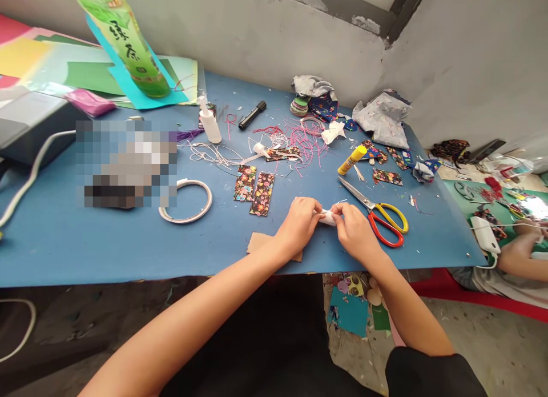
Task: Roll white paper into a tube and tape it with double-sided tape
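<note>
Both my hands meet over the front of the blue table (64,243). My left hand (297,223) and my right hand (353,228) pinch a small white piece (328,217) between their fingertips; I cannot make out what it is. Under my left wrist lies a brown cardboard piece (257,241). Scissors with red and yellow handles (379,213) lie just right of my right hand. Two floral fabric strips (254,190) lie to the left beyond my left hand.
A yellow glue stick (351,159), white glue bottle (209,121), black marker (252,115), white ring (186,201), tangled pink and white cords (295,137) and fabric scraps (383,120) litter the table. A green bottle (126,40) stands on coloured paper at back left. Another person's arm (520,245) works at right.
</note>
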Motion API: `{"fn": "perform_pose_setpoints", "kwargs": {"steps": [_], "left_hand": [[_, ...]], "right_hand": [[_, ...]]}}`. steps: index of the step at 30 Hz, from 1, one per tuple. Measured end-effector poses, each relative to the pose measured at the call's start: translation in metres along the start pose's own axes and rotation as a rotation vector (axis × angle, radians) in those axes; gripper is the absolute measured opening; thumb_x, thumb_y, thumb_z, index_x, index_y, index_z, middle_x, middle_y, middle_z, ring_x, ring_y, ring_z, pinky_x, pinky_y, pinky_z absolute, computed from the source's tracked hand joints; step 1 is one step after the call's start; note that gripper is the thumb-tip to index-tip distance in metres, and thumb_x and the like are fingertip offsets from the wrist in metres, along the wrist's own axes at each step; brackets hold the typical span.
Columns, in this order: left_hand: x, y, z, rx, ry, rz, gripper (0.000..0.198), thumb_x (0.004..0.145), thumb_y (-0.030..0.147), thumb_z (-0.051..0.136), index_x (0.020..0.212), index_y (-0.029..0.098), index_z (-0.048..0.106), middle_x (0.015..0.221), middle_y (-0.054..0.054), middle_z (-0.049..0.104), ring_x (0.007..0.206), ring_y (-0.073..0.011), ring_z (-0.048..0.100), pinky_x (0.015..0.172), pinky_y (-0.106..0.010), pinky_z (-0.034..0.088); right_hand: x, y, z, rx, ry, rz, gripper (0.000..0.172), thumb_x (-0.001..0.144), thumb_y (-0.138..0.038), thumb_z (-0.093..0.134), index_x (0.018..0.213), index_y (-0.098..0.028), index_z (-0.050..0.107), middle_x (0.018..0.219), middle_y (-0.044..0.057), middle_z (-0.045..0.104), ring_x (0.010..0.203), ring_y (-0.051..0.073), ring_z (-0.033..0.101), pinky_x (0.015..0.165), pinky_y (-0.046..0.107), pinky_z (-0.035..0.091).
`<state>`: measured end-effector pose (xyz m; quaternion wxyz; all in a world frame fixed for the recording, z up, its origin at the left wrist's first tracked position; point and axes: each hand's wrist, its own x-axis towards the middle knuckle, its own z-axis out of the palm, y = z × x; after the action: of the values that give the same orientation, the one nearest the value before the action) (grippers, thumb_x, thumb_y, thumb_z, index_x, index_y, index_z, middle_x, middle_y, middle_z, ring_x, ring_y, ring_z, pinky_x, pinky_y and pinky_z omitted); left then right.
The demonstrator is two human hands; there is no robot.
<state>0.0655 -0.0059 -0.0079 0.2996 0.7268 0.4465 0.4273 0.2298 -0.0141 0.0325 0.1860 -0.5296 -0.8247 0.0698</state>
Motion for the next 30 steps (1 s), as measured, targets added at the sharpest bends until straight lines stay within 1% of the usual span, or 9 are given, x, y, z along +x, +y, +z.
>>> {"fn": "perform_pose_setpoints", "kwargs": {"steps": [3, 5, 11, 13, 17, 20, 22, 25, 30], "left_hand": [[0.0, 0.0, 0.0, 0.001, 0.002, -0.001, 0.011, 0.087, 0.009, 0.055, 0.084, 0.018, 0.05, 0.092, -0.006, 0.062, 0.095, -0.0217, 0.055, 0.088, -0.039, 0.046], [0.0, -0.001, 0.001, -0.002, 0.007, 0.0, 0.01, 0.087, 0.009, 0.055, 0.084, 0.018, 0.051, 0.092, -0.006, 0.062, 0.094, -0.0218, 0.055, 0.087, -0.038, 0.047], [0.001, 0.0, 0.0, -0.001, 0.016, -0.01, 0.01, 0.086, 0.01, 0.055, 0.084, 0.018, 0.051, 0.092, -0.006, 0.062, 0.094, -0.0218, 0.056, 0.086, -0.037, 0.047], [0.001, 0.001, 0.0, -0.002, 0.017, -0.014, 0.01, 0.087, 0.01, 0.055, 0.083, 0.018, 0.051, 0.091, -0.006, 0.062, 0.094, -0.0217, 0.056, 0.086, -0.037, 0.048], [0.001, 0.001, 0.0, -0.006, 0.022, -0.021, 0.009, 0.086, 0.01, 0.056, 0.084, 0.018, 0.052, 0.091, -0.006, 0.062, 0.094, -0.0213, 0.056, 0.086, -0.037, 0.048], [0.0, 0.0, 0.001, -0.007, 0.022, -0.022, 0.009, 0.086, 0.01, 0.055, 0.084, 0.018, 0.052, 0.091, -0.006, 0.062, 0.094, -0.0209, 0.056, 0.086, -0.037, 0.048], [0.0, 0.0, 0.001, -0.006, 0.025, -0.023, 0.009, 0.086, 0.01, 0.055, 0.083, 0.018, 0.052, 0.091, -0.006, 0.062, 0.094, -0.021, 0.056, 0.086, -0.036, 0.048], [0.0, 0.0, 0.001, -0.001, 0.029, -0.027, 0.009, 0.086, 0.01, 0.056, 0.083, 0.018, 0.052, 0.091, -0.007, 0.062, 0.093, -0.0212, 0.056, 0.086, -0.037, 0.048], [0.0, 0.002, 0.002, 0.006, 0.026, -0.023, 0.009, 0.086, 0.009, 0.056, 0.083, 0.017, 0.052, 0.091, -0.007, 0.063, 0.093, -0.0214, 0.056, 0.086, -0.037, 0.048]], "right_hand": [[0.002, 0.0, -0.003, 0.013, 0.003, 0.049, 0.009, 0.091, -0.019, 0.041, 0.087, -0.021, 0.049, 0.084, 0.007, 0.063, 0.079, 0.023, 0.058, 0.068, 0.033, 0.044], [0.002, -0.001, -0.005, 0.033, 0.006, 0.053, 0.009, 0.091, -0.021, 0.043, 0.087, -0.021, 0.051, 0.083, 0.005, 0.063, 0.077, 0.022, 0.059, 0.068, 0.031, 0.044], [-0.006, -0.003, -0.008, 0.018, 0.118, -0.046, 0.009, 0.091, -0.02, 0.049, 0.087, -0.02, 0.056, 0.084, 0.004, 0.066, 0.082, 0.02, 0.061, 0.075, 0.031, 0.045], [-0.008, -0.004, -0.008, 0.001, 0.137, -0.061, 0.009, 0.092, -0.02, 0.049, 0.087, -0.019, 0.057, 0.084, 0.005, 0.066, 0.081, 0.02, 0.06, 0.075, 0.031, 0.045], [-0.009, -0.007, -0.006, -0.011, 0.165, 0.012, 0.009, 0.089, -0.027, 0.057, 0.088, -0.019, 0.059, 0.082, 0.004, 0.065, 0.073, 0.019, 0.058, 0.07, 0.031, 0.046], [-0.009, -0.009, -0.005, -0.01, 0.179, 0.008, 0.012, 0.088, -0.03, 0.059, 0.09, -0.019, 0.063, 0.084, 0.005, 0.066, 0.077, 0.02, 0.06, 0.071, 0.033, 0.047], [-0.01, -0.011, -0.003, -0.028, 0.196, -0.034, 0.012, 0.09, -0.028, 0.055, 0.088, -0.02, 0.064, 0.084, 0.005, 0.067, 0.079, 0.02, 0.06, 0.074, 0.033, 0.047], [-0.012, -0.013, 0.002, -0.095, 0.222, -0.08, 0.015, 0.092, -0.023, 0.051, 0.086, -0.019, 0.064, 0.082, 0.006, 0.067, 0.078, 0.02, 0.06, 0.073, 0.033, 0.047], [-0.014, -0.018, 0.005, -0.162, 0.203, -0.099, 0.016, 0.091, -0.02, 0.049, 0.086, -0.018, 0.064, 0.082, 0.007, 0.067, 0.077, 0.021, 0.06, 0.073, 0.033, 0.046]]}}
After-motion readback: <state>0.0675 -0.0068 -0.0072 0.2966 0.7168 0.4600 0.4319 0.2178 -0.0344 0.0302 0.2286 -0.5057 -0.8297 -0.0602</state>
